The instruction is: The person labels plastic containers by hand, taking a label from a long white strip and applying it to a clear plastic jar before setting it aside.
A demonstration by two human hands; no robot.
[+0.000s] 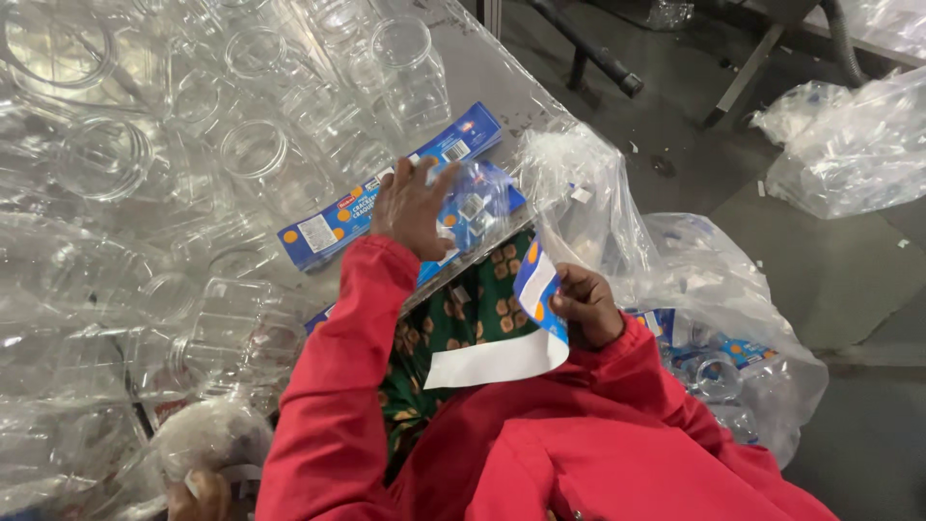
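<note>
Head view looks down on a heap of clear plastic jars (241, 154) filling the frame from nine to twelve o'clock, all lidless, nothing visible inside them, most wrapped in clear plastic sheeting. At four o'clock a clear plastic bag (714, 318) holds more clear jars that already carry blue labels with orange spots. Loose clear bags (849, 145) lie on the grey floor at two o'clock.

Near the centre, the left hand (410, 207), in a red sleeve, has its fingers spread over a clear jar (477, 207); the jar lies on its side and a blue label shows on or through its wall. Just at ten o'clock of that hand, a long flat blue label strip (386, 193) with orange spots and white panels rests across the jars.

At five o'clock of the jar, the right hand (584, 304) pinches a curled label sheet (531, 328), blue with orange spots on its face, white on its back, over the person's green patterned lap.

At seven o'clock, part of another hand (198, 494) touches a plastic-wrapped bundle.
</note>
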